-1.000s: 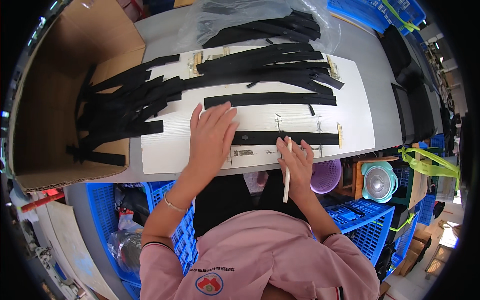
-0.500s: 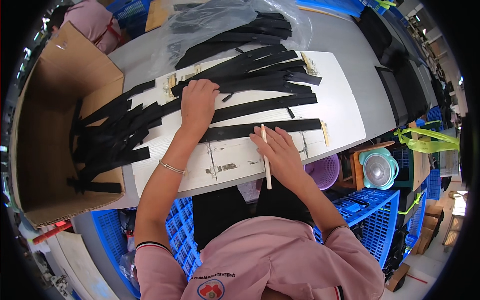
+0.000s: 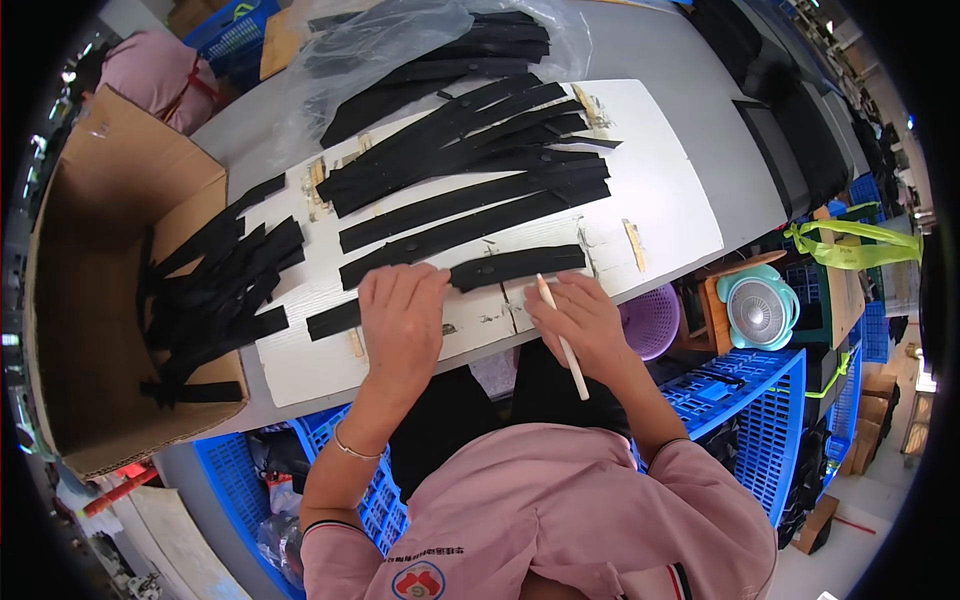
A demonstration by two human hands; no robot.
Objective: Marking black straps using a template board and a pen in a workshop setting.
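A black strip (image 3: 520, 264) is laid along the near side of a white board (image 3: 665, 160), slightly bent where it is met by the bent fingers of the left hand (image 3: 403, 318). Black fabric is also seen on the other side of that hand; whether it belongs to the same strip cannot be told, as the middle is covered. The hands are held apart: the left is set over the strip, though whether it is pinched there cannot be told, while a white pencil (image 3: 564, 345) is gripped in the right hand (image 3: 588, 320), its tip pointed toward the strip's lower edge. Just beyond, two more strips (image 3: 450, 228) are laid side by side, and behind them a fanned pile (image 3: 440, 140) of black strips is spread across the board. Tan patches (image 3: 635, 245) are stuck to the board's surface. The board is carried by a grey bench (image 3: 640, 55), on which more black pieces are partly covered by a clear plastic bag (image 3: 385, 40). To the left, an open carton (image 3: 95, 210) is placed, with a heap (image 3: 215, 290) of strips spilled from its mouth onto the board. Below the bench's right part, a purple basket (image 3: 652, 320), a turquoise fan (image 3: 757, 308) and a blue crate (image 3: 775, 440) are seen.
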